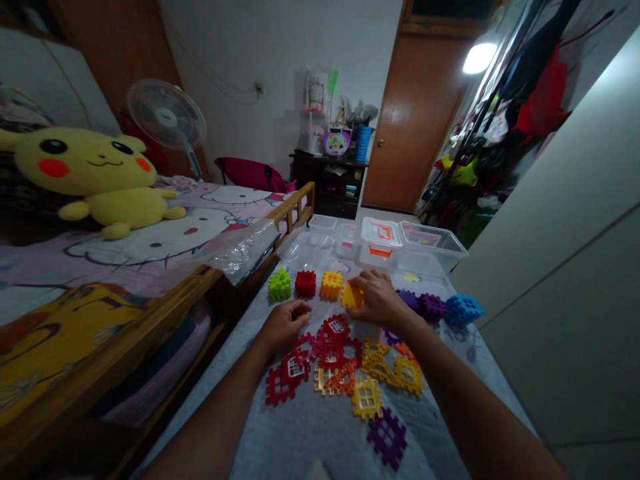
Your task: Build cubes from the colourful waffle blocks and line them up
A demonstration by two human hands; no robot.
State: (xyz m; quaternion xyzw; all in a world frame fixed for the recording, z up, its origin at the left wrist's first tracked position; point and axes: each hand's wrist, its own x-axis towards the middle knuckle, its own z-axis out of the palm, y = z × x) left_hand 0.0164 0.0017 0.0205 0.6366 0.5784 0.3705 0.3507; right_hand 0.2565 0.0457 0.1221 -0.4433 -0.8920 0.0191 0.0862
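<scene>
My right hand [379,299] is closed on an orange-yellow toothed building block [351,295] at the right end of a row. In that row stand a lime-green block [279,285], a red block [305,285] and a yellow block [331,285]. My left hand [286,325] rests on the cloth in front of the green and red ones, fingers loosely curled with a gap at the thumb and nothing visible in them. Loose red panels [332,353], yellow panels [367,398] and a purple panel [387,437] lie nearer me. Beyond my right wrist are a dark purple stack [433,307] and a blue stack [464,310].
Clear plastic boxes stand at the table's far end, including a lidded box [381,233] with orange clips and an uncovered bin [433,243]. A wooden bed rail [210,283] borders the left side; a pale cabinet [565,267] borders the right. Plastic wrap [245,250] hangs over the rail.
</scene>
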